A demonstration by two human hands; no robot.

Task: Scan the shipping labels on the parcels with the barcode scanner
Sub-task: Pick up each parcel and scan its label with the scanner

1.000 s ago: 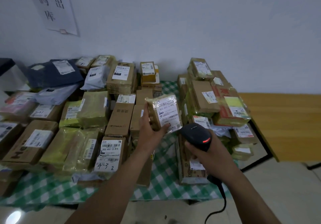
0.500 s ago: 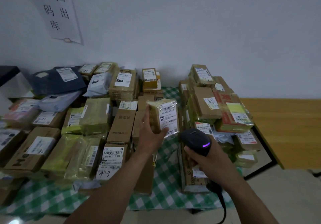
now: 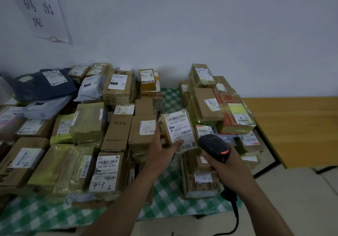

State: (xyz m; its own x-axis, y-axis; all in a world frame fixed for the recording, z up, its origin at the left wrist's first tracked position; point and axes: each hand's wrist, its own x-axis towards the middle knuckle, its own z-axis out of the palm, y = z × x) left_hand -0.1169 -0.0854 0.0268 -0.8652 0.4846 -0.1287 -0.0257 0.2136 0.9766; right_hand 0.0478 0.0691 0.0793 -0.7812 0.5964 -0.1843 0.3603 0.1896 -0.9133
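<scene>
My left hand [image 3: 162,149] grips the small parcel [image 3: 165,126], thumb on its label [image 3: 180,126]; my right hand [image 3: 226,166] clasps the barcode scanner [image 3: 214,145]. Risk: the thumb masks a barcode, spoiling the read.

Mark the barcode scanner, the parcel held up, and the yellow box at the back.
barcode scanner [image 3: 214,145], head view, top of its black head.
held parcel [image 3: 180,129], head view, middle of its white label.
yellow box [image 3: 147,87], head view, yellow face below its label.

Both arms outstretched — left hand [image 3: 161,150] and right hand [image 3: 227,167] curled, gripping.
</scene>
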